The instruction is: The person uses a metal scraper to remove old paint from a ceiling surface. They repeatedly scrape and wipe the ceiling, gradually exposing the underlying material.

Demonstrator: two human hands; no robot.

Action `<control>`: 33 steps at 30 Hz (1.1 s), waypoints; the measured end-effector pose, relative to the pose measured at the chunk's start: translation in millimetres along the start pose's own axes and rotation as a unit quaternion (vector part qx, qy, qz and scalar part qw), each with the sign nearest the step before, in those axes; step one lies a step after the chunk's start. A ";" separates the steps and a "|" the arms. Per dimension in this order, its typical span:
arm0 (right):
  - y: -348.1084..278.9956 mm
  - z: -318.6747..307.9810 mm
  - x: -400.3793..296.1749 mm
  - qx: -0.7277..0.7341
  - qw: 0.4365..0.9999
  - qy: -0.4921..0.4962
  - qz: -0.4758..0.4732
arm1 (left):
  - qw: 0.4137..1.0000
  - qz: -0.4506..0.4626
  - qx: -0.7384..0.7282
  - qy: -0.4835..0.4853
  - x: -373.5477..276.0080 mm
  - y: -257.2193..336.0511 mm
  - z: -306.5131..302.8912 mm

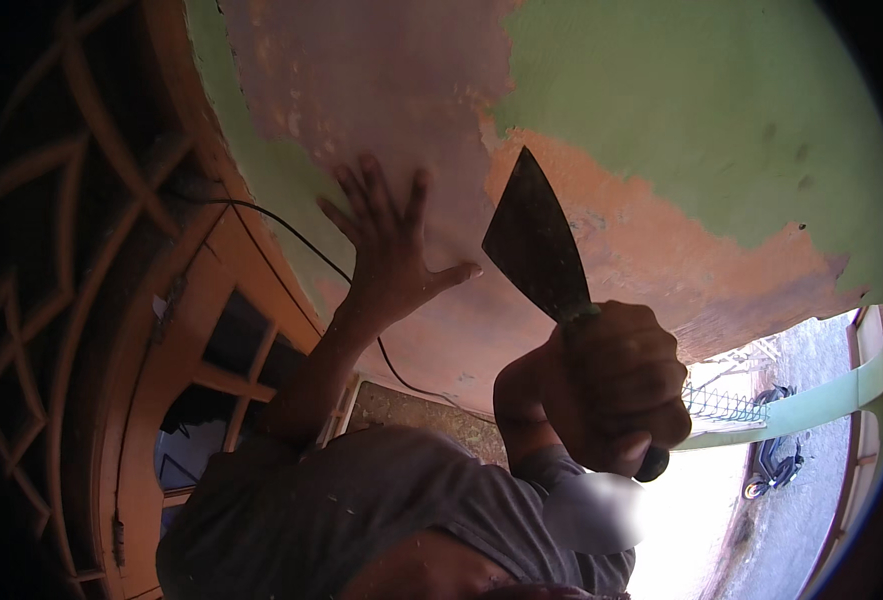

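My left hand [389,240] is spread with its palm against a painted wall [681,97], fingers apart and holding nothing. My right hand [614,382] is wrapped around the handle of a putty knife [539,240]. Its dark triangular blade points up in front of the wall, and I cannot tell whether the edge touches it. Green paint covers part of the wall. Elsewhere the coat is gone, leaving a mauve-pink patch [381,82] around my left hand and an orange patch [659,225] beside the blade.
A black cable [299,236] crosses the wall, passing behind my left forearm. At left stand an orange wooden door [179,315] with glass panes and a wooden lattice [66,292]. On the right are a pale green beam [809,412], a wire fence [726,405] and a parked motorcycle [775,457] in bright light.
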State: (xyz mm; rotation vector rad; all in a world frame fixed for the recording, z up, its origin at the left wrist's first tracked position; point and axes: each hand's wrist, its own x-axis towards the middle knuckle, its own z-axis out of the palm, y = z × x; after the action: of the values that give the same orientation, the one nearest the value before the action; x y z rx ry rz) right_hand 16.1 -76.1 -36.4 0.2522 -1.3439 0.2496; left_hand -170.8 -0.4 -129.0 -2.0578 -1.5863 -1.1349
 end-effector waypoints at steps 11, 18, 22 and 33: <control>19.6 13.8 4.0 0.020 1.000 0.023 0.006 | 1.000 0.015 -0.014 0.011 -0.5 -1.4 3.0; 14.4 19.6 7.9 0.038 0.997 0.053 -0.030 | 1.000 0.003 -0.004 -0.003 -0.3 -0.4 1.6; 24.0 23.4 7.7 0.017 0.998 0.046 -0.050 | 1.000 -0.010 -0.004 -0.015 -0.9 0.4 -1.0; 11.3 17.1 0.7 0.010 1.000 0.028 -0.004 | 1.000 0.009 -0.004 0.005 -1.6 -4.6 5.4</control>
State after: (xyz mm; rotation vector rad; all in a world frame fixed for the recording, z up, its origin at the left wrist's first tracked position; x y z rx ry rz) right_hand -3.2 -70.8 -31.8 0.2660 -1.2844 0.2613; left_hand -172.9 3.7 -134.6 -2.0651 -1.5569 -1.1457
